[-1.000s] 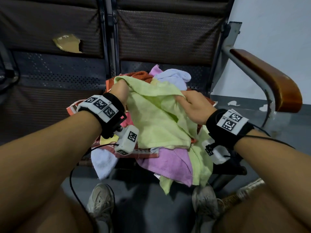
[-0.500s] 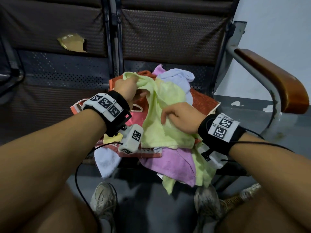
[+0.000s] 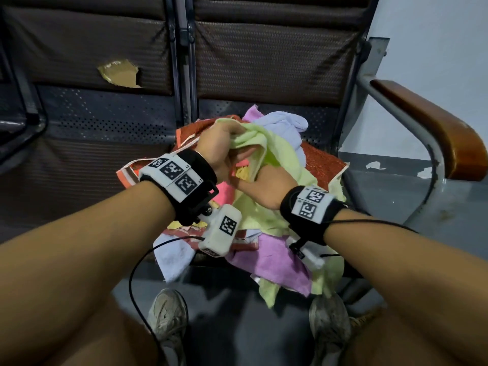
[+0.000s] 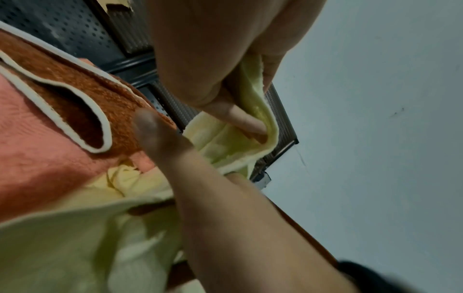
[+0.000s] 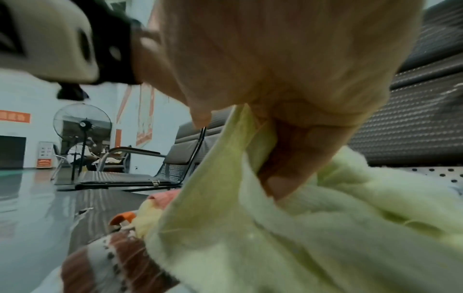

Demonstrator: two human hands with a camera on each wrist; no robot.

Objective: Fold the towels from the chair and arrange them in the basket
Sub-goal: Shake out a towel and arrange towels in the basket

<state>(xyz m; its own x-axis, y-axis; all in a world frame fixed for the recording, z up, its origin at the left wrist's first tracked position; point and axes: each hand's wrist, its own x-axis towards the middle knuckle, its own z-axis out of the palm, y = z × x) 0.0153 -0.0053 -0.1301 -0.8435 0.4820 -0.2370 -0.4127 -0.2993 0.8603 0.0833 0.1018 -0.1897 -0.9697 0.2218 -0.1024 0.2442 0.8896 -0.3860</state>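
Chair seat (image 3: 320,114) | towel pile (image 3: 269,260) | both hands gripping green towel (image 3: 280,154)

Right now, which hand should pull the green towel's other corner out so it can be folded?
Probably the right hand. The left hand already pinches one edge of the green towel, and the right hand lies on the loose cloth nearer the pile.

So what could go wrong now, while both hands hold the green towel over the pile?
The left hand and right hand grip the green towel bunched, so the fold may come out uneven. Lifting it could drag the pink towel, already hanging over the seat edge, to the floor.
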